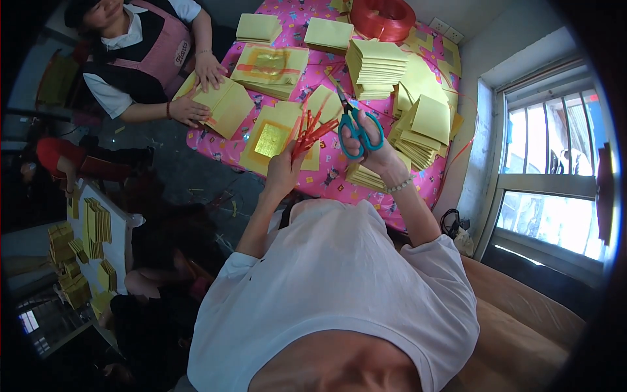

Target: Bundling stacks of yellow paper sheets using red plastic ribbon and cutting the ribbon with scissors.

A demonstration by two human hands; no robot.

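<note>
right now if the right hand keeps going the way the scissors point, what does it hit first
Probably the red strips held in the left hand: the teal scissors in the right hand point up-left toward them, though depth is unclear.

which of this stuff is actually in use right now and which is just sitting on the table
In use:
- right hand gripping teal-handled scissors
- left hand holding a bunch of red strips
- yellow sheet with gold foil square under the hands

Lying about:
- stacks of yellow paper
- red cord coil
- pink patterned tablecloth
- a co-worker's folded yellow sheets

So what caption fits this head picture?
Right hand holds teal-handled scissors; left hand grips red plastic strips over pink table.
</note>
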